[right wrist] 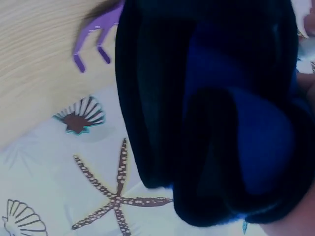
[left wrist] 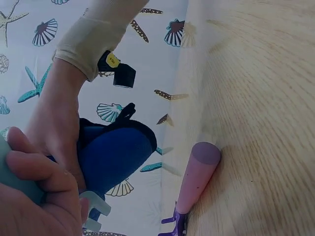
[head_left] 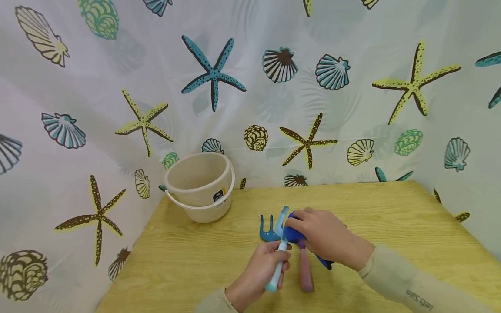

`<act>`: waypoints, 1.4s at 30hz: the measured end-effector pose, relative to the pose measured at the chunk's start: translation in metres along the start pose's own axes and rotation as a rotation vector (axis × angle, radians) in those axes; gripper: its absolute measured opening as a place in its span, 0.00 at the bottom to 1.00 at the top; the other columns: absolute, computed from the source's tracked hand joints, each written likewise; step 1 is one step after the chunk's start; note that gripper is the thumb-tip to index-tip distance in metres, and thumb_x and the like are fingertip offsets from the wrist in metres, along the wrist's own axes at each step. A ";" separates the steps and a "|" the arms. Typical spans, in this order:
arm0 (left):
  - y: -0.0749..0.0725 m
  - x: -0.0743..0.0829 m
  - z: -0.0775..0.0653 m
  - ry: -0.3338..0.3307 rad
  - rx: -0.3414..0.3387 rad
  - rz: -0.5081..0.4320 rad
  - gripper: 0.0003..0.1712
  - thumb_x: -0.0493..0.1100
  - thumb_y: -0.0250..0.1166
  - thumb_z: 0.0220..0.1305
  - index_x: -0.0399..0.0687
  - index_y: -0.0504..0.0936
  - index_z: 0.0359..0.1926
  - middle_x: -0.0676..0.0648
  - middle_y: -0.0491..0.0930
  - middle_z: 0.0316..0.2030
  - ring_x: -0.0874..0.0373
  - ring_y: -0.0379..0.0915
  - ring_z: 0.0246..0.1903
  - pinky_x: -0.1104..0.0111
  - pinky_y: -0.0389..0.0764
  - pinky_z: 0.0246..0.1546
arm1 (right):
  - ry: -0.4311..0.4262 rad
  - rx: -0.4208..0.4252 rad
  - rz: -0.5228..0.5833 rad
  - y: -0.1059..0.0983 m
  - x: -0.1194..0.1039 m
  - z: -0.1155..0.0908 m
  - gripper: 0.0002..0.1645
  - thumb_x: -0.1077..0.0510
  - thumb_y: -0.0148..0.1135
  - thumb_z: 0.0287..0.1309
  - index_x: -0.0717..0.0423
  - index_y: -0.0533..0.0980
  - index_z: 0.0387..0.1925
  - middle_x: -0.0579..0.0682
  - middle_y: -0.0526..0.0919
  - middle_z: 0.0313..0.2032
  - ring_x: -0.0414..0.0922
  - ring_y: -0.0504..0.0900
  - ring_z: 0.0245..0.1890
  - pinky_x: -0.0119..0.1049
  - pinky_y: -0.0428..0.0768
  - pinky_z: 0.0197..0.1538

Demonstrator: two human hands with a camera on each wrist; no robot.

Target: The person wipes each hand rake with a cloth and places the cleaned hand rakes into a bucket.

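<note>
Head view: a light blue tool (head_left: 282,246) is gripped above the table (head_left: 176,269) by the left hand (head_left: 261,265), its head touched by a blue cloth (head_left: 294,235) grasped in the right hand (head_left: 325,234). Wiping seems in hand; rubbing along the head is probably called for next. Nearby, a pink-handled fork (head_left: 305,269) is seen.

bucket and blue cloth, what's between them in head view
Head view: bare tabletop, blue fork, then the pale-blue tool in the left hand.
</note>
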State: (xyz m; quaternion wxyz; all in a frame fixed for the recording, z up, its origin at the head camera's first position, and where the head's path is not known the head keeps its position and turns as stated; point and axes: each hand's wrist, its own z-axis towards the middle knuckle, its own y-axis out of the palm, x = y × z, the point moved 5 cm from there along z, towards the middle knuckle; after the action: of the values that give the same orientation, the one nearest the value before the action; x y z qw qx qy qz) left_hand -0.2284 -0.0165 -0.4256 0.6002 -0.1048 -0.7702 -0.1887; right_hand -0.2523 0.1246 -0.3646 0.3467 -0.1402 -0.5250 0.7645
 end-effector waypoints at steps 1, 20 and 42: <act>0.000 0.000 0.000 0.000 -0.004 0.003 0.13 0.35 0.58 0.67 0.32 0.76 0.49 0.50 0.71 0.21 0.64 0.60 0.07 0.75 0.68 0.08 | 0.000 0.005 -0.027 0.001 0.001 -0.002 0.30 0.57 0.83 0.39 0.49 0.79 0.48 0.51 0.84 0.43 0.48 0.84 0.40 0.42 0.86 0.37; 0.002 0.002 -0.003 -0.028 -0.063 -0.005 0.16 0.38 0.56 0.70 0.33 0.74 0.54 0.50 0.70 0.22 0.64 0.60 0.07 0.75 0.68 0.08 | -0.004 0.096 0.045 -0.005 0.000 0.010 0.29 0.56 0.80 0.46 0.46 0.80 0.52 0.51 0.84 0.49 0.49 0.86 0.47 0.45 0.87 0.43; 0.009 -0.001 -0.004 -0.029 -0.008 -0.064 0.11 0.37 0.58 0.69 0.36 0.76 0.49 0.51 0.70 0.21 0.64 0.59 0.07 0.76 0.65 0.07 | 0.055 0.179 -0.099 -0.013 0.015 0.015 0.26 0.61 0.80 0.46 0.50 0.81 0.50 0.51 0.83 0.48 0.52 0.85 0.43 0.46 0.86 0.41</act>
State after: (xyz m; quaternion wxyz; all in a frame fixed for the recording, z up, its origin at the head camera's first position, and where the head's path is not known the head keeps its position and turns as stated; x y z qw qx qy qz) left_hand -0.2211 -0.0103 -0.4241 0.5820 -0.0850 -0.7812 -0.2093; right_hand -0.2665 0.1269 -0.3443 0.4094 -0.1036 -0.4513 0.7861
